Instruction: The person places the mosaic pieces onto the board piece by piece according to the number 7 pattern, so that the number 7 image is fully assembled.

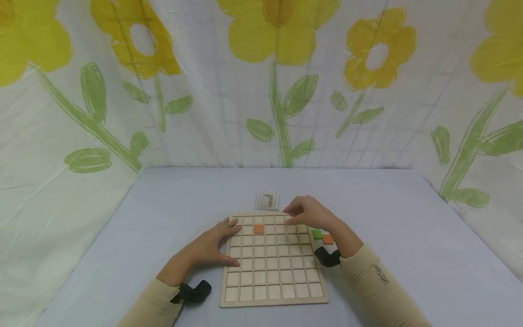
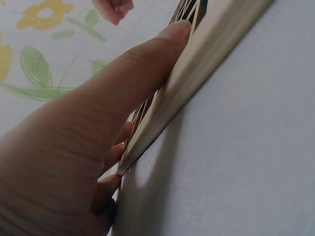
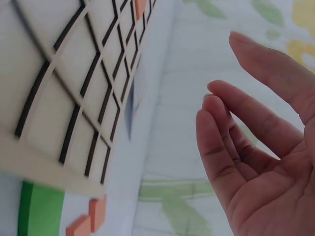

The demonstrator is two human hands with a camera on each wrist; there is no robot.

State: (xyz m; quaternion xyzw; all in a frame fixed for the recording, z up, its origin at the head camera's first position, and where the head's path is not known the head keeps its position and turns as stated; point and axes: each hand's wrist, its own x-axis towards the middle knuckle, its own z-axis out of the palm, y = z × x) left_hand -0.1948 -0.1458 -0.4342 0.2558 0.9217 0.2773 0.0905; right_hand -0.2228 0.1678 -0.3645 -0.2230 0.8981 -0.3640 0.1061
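Note:
A wooden grid board (image 1: 274,302) lies on the table, with one orange tile (image 1: 259,229) in a square of its second row. My left hand (image 1: 210,245) rests at the board's left edge with its fingers spread. In the left wrist view, the thumb (image 2: 147,61) reaches over the rim while the other fingertips touch the side farther along. Above the board's far right corner hovers my right hand (image 1: 310,212), its fingers loosely bent. Between thumb and fingers of that hand (image 3: 261,142) there is nothing in the right wrist view.
Right of the board lie a green tile (image 1: 317,234) and orange pieces (image 1: 328,239), partly behind the right forearm. A small card (image 1: 267,200) printed with a coloured grid lies just beyond the far edge. Behind the table hangs a flowered curtain (image 1: 229,136).

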